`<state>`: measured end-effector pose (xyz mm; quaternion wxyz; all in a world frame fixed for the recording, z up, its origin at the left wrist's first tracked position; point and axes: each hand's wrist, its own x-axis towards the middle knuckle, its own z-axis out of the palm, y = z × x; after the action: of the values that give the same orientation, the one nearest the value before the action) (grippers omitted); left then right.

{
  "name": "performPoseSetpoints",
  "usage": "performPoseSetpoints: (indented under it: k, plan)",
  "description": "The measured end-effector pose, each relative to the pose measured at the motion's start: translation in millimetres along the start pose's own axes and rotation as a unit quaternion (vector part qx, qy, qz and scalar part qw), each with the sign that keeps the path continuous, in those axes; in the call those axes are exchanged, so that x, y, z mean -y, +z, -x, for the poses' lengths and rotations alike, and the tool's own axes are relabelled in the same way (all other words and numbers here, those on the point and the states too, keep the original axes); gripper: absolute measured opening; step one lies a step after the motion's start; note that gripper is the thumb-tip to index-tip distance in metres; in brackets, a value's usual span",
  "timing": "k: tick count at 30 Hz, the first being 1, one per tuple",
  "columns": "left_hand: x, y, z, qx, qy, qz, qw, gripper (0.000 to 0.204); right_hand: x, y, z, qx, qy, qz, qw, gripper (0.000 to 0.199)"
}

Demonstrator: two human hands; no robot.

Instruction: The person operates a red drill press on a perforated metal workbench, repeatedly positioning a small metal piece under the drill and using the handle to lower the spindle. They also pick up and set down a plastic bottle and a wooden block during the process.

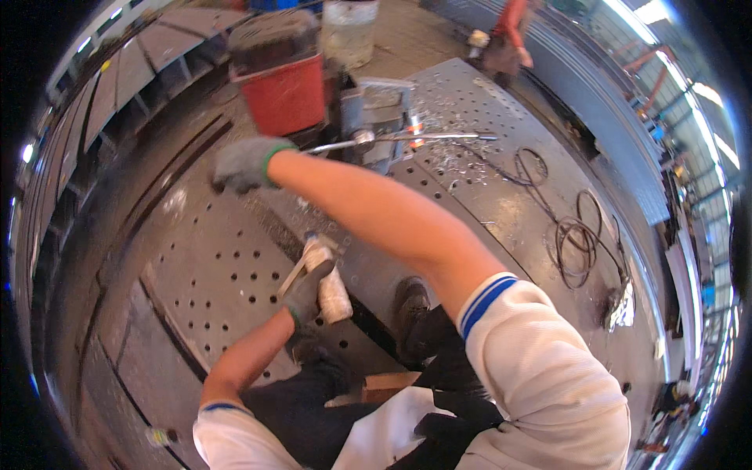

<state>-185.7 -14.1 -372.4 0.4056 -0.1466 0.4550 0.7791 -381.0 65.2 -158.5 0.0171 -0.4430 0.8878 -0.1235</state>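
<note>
"Two grips. The right grip [246,164], leftmost: apart or together?"
"Can't tell. Bucket [283,100] beyond it."
"The left grip [305,294]?"
"Clamped on the bottle [335,301], which shows rightward."
"Further right?"
"Coiled cable [575,249], well apart from both."

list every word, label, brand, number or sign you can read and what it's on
No text is clear enough to quote.
Metal work surface: faint pale marks, too blurred to read.
Pale bottle in the left hand: nothing legible.
Small orange-and-white object: too small to read.
</note>
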Motion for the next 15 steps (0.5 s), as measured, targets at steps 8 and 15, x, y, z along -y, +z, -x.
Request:
performPoseSetpoints:
  k: [8,15]
  plan:
    - [-1.6,6.1,1.9,-0.043,-0.006,-0.042,0.998,0.046,26.7,-23.8,30.6,-0.016,0.014,0.078,0.997,0.037]
    - [6.5,-0.2,-6.8,-0.034,-0.001,-0.014,0.999,0.045,39.7,-33.8,29.4,0.070,0.075,0.026,0.994,0.068]
